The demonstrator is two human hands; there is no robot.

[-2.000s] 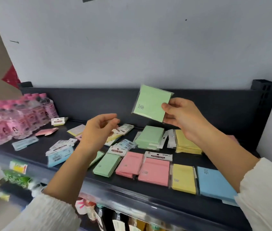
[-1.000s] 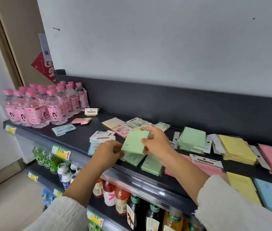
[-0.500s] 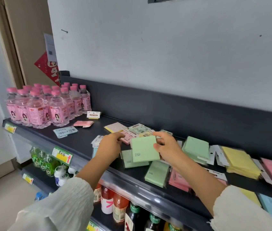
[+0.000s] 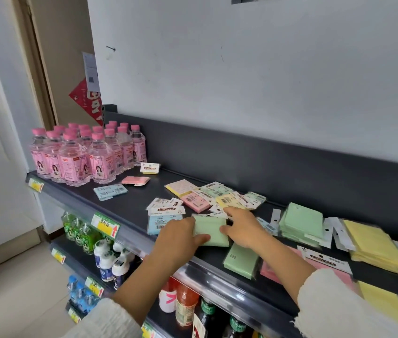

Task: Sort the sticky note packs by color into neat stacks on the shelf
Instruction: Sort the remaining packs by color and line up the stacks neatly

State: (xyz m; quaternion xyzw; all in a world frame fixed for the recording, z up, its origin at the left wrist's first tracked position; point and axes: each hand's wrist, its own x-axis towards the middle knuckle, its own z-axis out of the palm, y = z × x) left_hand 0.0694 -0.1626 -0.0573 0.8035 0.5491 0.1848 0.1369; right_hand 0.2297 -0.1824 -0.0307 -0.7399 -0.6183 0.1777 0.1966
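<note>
the green pack (image 4: 211,231), lifted a moment ago, is now down on the shelf (image 4: 129,203); left hand (image 4: 181,237) and right hand (image 4: 242,228), grip clamped on its sides, seem to square a green stack.

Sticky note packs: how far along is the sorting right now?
Done: a green stack and a yellow stack sit at the back of the shelf. In hand: both the left hand and right hand hold a green pack near the front edge. Left: a loose green pack beside it, the mixed pile behind the hands, a pink pack and a blue pack by the bottles.
</note>
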